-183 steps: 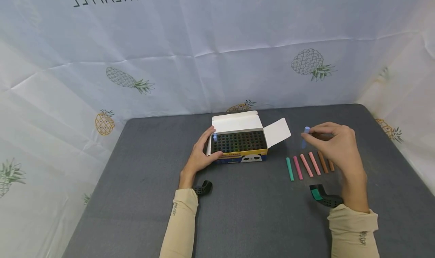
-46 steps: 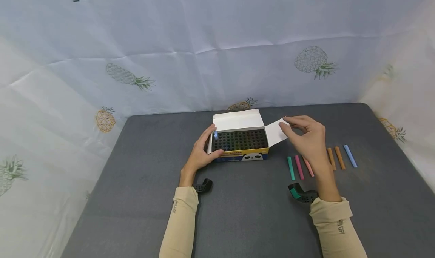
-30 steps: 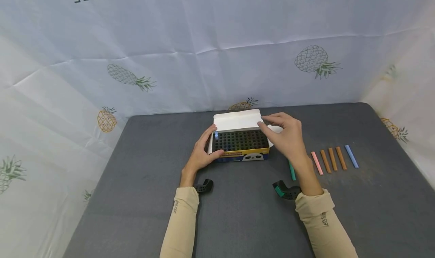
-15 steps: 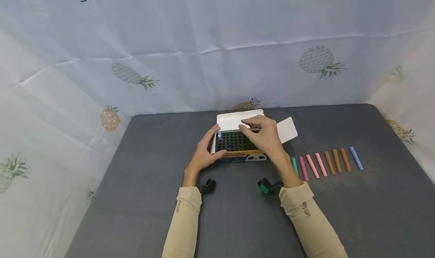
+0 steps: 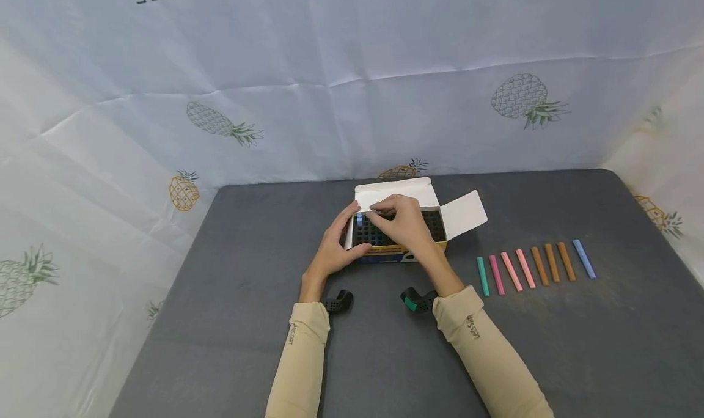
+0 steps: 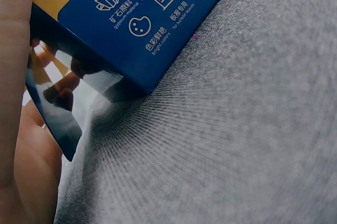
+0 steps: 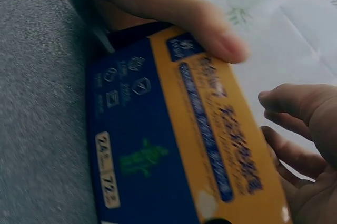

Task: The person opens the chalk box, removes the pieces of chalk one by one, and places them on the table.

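Note:
A blue and yellow chalk box [image 5: 404, 254] stands with its white lid flaps folded back, showing a dark holder full of round holes. My left hand [image 5: 335, 247] grips its left end, thumb along the front edge, as the right wrist view also shows. Blue chalk ends [image 5: 360, 220] poke up at the holder's back left corner. Just right of them is my right hand [image 5: 400, 222], over the holder, thumb and fingers bent and apart with nothing seen between them. The left wrist view shows the box's printed side [image 6: 142, 29] and a side flap [image 6: 52, 103].
Right of the box lies a row of chalk sticks on the dark grey table [image 5: 379, 357]: a green one [image 5: 483, 276], a magenta one [image 5: 497, 275], pink ones [image 5: 518, 271], brown ones [image 5: 553, 263] and a blue one [image 5: 584, 258]. A pineapple-print cloth [image 5: 341, 131] hangs behind.
The blue chalk my right hand held earlier now lies at the row's right end. That hand has moved left, across the side flap, to the chalk ends; my left hand stays on the box.

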Action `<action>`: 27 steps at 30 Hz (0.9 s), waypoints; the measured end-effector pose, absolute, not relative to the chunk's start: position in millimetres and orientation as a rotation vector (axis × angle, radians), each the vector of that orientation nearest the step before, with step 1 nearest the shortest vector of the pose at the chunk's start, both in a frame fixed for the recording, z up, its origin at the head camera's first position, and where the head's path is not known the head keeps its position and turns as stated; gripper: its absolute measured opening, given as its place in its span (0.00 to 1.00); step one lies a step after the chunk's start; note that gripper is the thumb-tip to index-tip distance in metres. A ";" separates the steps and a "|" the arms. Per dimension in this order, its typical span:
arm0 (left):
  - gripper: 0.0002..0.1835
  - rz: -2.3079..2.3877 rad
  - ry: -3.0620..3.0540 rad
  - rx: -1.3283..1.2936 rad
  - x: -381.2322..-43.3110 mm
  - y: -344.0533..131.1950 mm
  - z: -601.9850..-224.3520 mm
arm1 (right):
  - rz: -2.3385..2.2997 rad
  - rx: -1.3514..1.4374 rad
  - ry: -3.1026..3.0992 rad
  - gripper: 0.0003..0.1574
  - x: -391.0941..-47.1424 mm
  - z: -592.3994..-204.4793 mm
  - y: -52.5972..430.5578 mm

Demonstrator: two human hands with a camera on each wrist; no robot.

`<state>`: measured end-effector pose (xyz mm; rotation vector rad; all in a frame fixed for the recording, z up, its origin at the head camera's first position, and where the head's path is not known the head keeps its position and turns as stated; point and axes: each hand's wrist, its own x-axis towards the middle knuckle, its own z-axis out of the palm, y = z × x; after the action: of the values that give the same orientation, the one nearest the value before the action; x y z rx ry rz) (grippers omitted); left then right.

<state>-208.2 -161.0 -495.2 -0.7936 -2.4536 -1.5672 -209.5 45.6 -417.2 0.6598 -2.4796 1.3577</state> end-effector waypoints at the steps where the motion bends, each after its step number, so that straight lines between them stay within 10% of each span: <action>1: 0.53 -1.579 -2.442 -0.801 -208.3 -161.2 -495.7 | 1.353 0.664 -2.496 0.12 -210.0 -417.9 43.2; 27: 0.48 -1.636 -2.423 -0.825 -198.9 -158.7 -478.3 | 1.174 0.547 -2.566 0.11 -200.6 -421.7 13.8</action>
<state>-198.9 -158.7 -478.3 -0.8247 -2.4227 -1.6365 -200.6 13.8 -421.7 0.5466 -2.5660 1.1736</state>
